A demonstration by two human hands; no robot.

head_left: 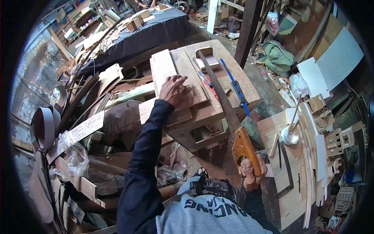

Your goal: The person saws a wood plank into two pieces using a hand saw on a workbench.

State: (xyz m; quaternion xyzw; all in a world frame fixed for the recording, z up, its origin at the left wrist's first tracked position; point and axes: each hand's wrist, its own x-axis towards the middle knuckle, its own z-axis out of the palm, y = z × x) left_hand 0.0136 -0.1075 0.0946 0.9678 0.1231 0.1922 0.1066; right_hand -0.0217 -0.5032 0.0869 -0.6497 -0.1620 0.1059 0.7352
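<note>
A handsaw with a wooden handle is gripped in my right hand, fingers wrapped round the handle's lower end. Its long dark blade slants away over the right part of a wooden workbench. My left hand rests on pale thin boards stacked at the bench's left side; its fingers are loosely spread and slightly bent, holding nothing. Left of the blade lies a tool with red-and-blue handles. A long blue tool with a dark middle lies right of the blade.
Scrap wood and plastic wrap crowd the left. To the right stands a low wooden surface with strips, a white pot and a dark square frame. A dark post rises behind the bench; a person is far back.
</note>
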